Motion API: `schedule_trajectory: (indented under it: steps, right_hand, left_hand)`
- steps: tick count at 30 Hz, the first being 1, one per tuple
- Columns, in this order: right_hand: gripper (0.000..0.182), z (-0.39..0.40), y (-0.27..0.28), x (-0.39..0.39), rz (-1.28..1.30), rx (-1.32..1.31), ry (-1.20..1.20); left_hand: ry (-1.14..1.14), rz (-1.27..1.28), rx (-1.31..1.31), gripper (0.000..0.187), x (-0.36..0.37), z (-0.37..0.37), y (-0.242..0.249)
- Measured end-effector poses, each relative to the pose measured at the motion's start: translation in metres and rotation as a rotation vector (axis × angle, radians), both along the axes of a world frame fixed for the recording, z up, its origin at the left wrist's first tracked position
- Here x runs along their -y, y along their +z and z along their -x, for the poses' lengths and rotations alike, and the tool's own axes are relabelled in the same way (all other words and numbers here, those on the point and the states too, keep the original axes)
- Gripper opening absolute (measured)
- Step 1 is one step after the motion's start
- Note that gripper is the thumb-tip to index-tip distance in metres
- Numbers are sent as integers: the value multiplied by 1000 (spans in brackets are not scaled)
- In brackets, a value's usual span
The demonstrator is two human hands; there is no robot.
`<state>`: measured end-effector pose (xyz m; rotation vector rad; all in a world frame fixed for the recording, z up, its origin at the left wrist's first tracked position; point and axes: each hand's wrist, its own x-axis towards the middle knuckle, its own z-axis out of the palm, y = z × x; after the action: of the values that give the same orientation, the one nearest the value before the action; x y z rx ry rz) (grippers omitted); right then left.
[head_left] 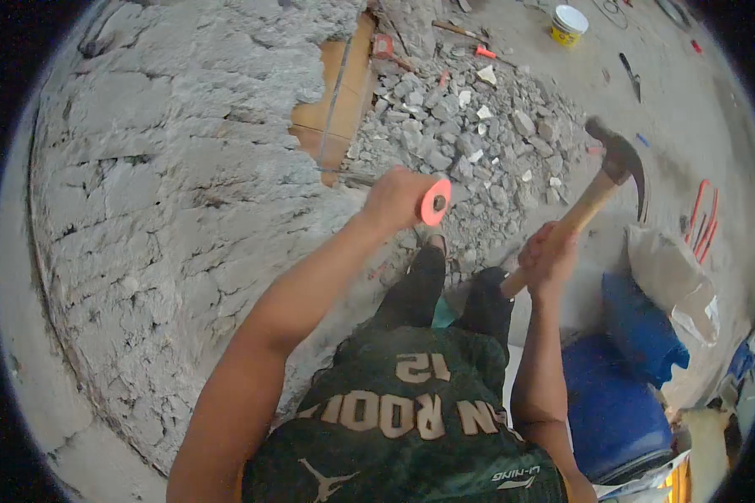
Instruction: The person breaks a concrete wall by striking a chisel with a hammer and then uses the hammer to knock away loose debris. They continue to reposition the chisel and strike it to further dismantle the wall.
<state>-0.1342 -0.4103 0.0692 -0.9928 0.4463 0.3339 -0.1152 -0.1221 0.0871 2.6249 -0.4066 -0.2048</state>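
My left hand [394, 198] is closed round a chisel [435, 203] with an orange-pink round guard and a dark striking end. Its metal shaft points left, toward the lower edge of an opening in the rough grey wall [201, 142]; whether the tip touches is hard to make out. In that gap, tan boards [331, 105] show. My right hand [550, 258] grips a claw hammer [594, 201] by its wooden handle. The hammer head is raised to the right, apart from the chisel.
Broken rubble [470, 134] covers the floor along the wall. Farther back stands a white and yellow bucket [569, 25]. At right are red rods [703, 220], a pale sack [671, 272] and a blue barrel [617, 411]. A dark long tool [631, 77] lies on the floor.
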Motion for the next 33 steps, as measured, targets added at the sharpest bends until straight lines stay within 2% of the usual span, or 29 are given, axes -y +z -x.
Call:
schedule_trajectory:
  steps: [1, 3, 5, 8, 12, 15, 17, 21, 22, 24, 26, 27, 29, 30, 32, 33]
  right_hand:
    - [57, 5, -6, 9, -21, -73, -35]
    - [57, 19, -16, 16, -50, -153, -74]
    - [55, 34, -25, 18, 69, -175, -84]
    - [55, 54, -48, 21, 60, -305, -15]
    - [53, 68, -49, 17, -56, -428, -71]
    - [55, 71, -42, 17, -86, -355, -38]
    - [58, 66, -24, 22, -219, -284, -44]
    - [61, 32, 38, 26, -477, 193, -228]
    - [61, 25, 54, 22, -479, 191, -227]
    - [59, 15, 79, -2, -559, 418, -285]
    - [56, 33, 52, -70, -804, 277, -382]
    - [51, 61, 15, -110, -757, 24, -245]
    - [48, 79, -37, -155, -318, -178, 562]
    - [48, 76, -38, -151, -312, -168, 563]
    - [45, 72, -41, -146, -257, -434, 317]
    - [45, 59, -31, -126, -252, -522, 258]
  left_hand:
    - [16, -106, 11, 24, -2, -2, 4]
    - [1, -63, 71, 24, -19, -8, 8]
    - [19, 2, 88, 21, -35, -16, 10]
    - [110, -162, -24, 20, -57, -18, -5]
    - [72, -196, 0, 20, -83, -17, -24]
    - [110, -246, 7, 21, -94, -19, -37]
    - [115, -278, -40, 25, -99, -21, -44]
    - [163, -392, -15, 31, -100, -30, -43]
    - [174, -317, 44, 30, -100, -32, -41]
    - [192, -244, 101, 30, -100, -35, -38]
    - [161, -307, 51, 32, -100, -38, -33]
    - [165, -309, 45, 32, -97, -37, -29]
    - [195, -258, -81, 28, -85, -34, -21]
    - [196, -254, -71, 28, -89, -30, -30]
    - [80, -345, 62, 27, -104, -19, -43]
    - [80, -346, 45, 27, -103, -13, -45]
